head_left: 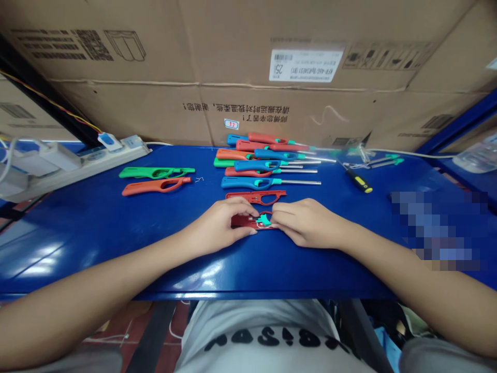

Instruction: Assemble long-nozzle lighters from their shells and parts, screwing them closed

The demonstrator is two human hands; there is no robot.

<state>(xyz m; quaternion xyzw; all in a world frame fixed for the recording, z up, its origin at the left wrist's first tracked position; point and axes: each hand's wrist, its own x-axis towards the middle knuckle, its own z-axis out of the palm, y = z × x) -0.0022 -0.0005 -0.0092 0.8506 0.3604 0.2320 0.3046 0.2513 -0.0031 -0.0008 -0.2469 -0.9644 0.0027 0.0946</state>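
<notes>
An open half of a red lighter casing [241, 221] lies on the blue table in front of me, its inner side up. Fingers and thumb of my left hand [223, 221] are closed round its left part. A turquoise trigger [264, 220] sits in the casing, between the two hands. At the casing's right end, beside the trigger, my right hand [306, 223] is pinched, covering that end; its fingertips are partly hidden. Just behind lies the other red casing half [254, 197], also with its inside showing.
Several long-nosed lighters [248, 183] lie stacked behind. A green lighter body [155, 172] and an orange one [155, 186] lie left, beside small metal wires [199, 179]. A screwdriver [359, 180] lies right. A power strip [97, 160] and cardboard boxes [233, 62] border the table.
</notes>
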